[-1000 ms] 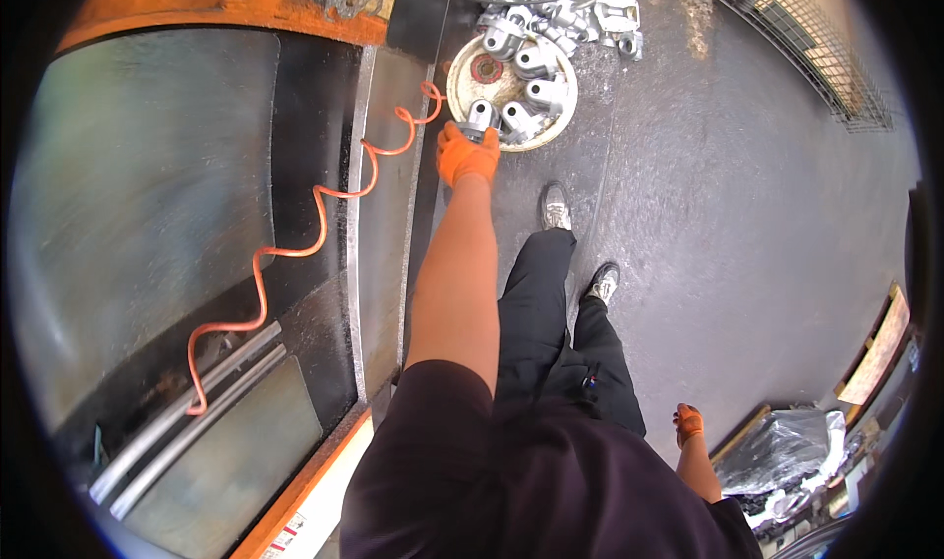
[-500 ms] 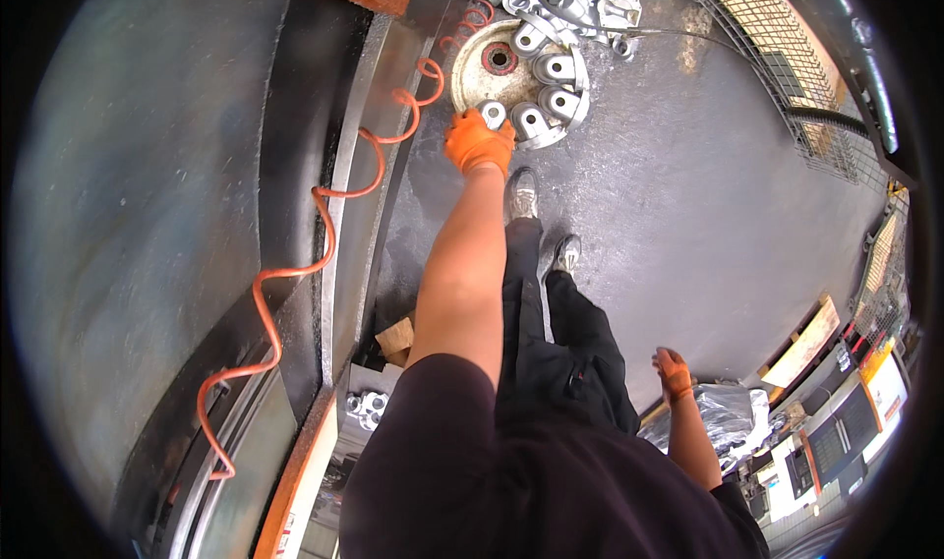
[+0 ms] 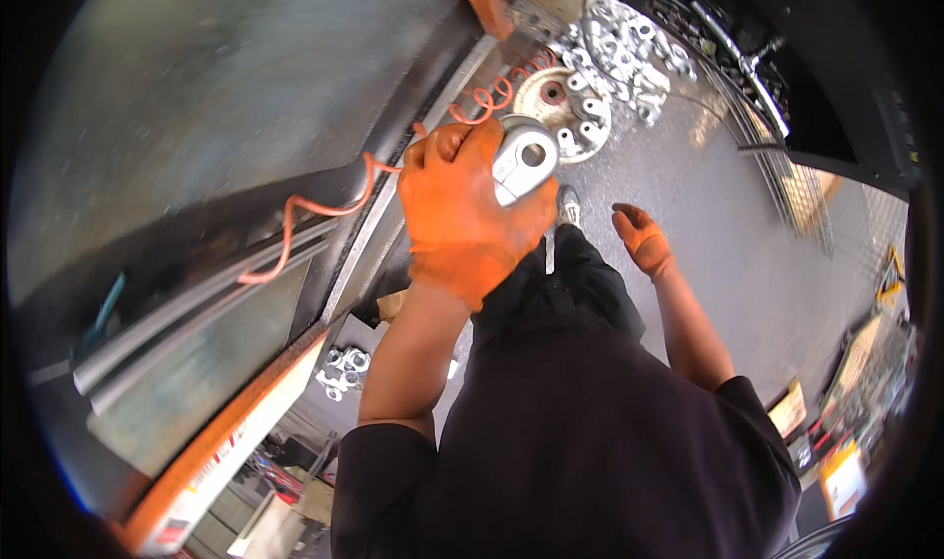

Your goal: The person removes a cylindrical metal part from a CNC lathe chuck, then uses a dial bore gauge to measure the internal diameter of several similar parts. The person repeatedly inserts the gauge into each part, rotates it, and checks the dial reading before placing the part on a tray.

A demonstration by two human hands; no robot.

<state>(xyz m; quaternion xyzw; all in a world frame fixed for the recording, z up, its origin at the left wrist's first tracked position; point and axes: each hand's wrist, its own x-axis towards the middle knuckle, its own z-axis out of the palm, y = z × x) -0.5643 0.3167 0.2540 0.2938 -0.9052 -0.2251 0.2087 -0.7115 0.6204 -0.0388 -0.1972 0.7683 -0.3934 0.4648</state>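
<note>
Orange-gloved left hand (image 3: pixel 462 210) around rounded, holed grey metal casting (image 3: pixel 523 166).

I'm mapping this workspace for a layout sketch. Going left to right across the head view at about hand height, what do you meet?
Grey metal machine panel → orange coiled hose → left hand in an orange glove → silver metal part with a round hole held in it → right hand, also gloved → wire mesh fence.

Metal workshop: heaped castings (image 3: pixel 629 53), wire cage (image 3: pixel 787 180).
</note>
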